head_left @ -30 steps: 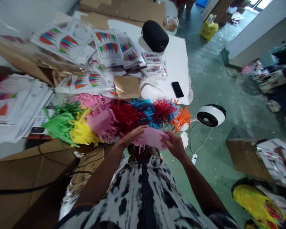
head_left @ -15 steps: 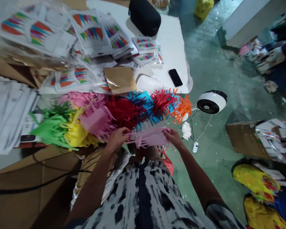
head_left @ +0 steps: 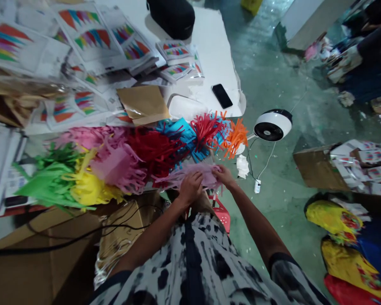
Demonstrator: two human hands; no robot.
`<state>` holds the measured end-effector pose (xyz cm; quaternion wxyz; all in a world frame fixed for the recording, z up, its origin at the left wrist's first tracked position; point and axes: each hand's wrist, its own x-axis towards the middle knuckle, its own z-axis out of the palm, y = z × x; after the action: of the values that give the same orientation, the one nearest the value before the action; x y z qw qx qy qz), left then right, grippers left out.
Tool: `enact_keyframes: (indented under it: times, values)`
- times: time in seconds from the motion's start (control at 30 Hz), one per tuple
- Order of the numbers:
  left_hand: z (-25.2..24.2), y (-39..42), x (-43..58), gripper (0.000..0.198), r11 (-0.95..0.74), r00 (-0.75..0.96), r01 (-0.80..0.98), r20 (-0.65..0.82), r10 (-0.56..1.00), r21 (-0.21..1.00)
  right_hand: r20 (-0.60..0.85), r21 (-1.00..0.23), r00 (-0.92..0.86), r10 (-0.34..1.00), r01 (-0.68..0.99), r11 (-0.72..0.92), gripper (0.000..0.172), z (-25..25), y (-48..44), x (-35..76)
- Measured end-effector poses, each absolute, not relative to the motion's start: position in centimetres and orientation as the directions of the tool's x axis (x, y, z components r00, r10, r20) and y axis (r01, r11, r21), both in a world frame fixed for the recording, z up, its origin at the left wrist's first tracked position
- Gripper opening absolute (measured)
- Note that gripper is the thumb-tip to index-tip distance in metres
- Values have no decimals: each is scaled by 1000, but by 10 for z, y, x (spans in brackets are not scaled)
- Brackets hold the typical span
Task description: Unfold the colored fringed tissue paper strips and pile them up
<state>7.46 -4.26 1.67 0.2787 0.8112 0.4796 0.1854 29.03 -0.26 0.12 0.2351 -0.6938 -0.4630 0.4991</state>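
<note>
The left hand (head_left: 190,189) and right hand (head_left: 224,176) have drawn closer together, and the pink fringed paper (head_left: 190,177) that was stretched between them is now gathered into a loose bunch. The fingers of both hands are clamped on it, above the person's black-and-white patterned shirt (head_left: 190,258) and touching the near side of a row of fringed paper bunches (head_left: 155,154) in green, yellow, pink, red, blue and orange. Farther off, a white table (head_left: 222,55) carries printed sheets with rainbow triangles (head_left: 89,31), a brown paper envelope (head_left: 142,103) and a black smartphone (head_left: 222,95). To the right, a white desk fan (head_left: 273,125) sits above the green floor (head_left: 282,84).
</note>
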Motion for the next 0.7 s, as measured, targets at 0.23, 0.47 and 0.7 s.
enact_keyframes:
  times: [0.23, 0.47, 0.7]
  values:
    - [16, -32, 72, 30, -390, 451, 697, 55, 891, 601, -50, -353, 191, 980, 915, -196, 46, 62, -24, 328]
    - [21, -35, 71, 29, -439, 500, 710, 45, 865, 550, -26, -377, -426, 904, 842, 386, 48, 61, -51, 276]
    - [21, -28, 46, 25, -388, 514, 679, -26, 858, 624, -135, -550, -356, 925, 803, 229, 22, 31, -31, 296]
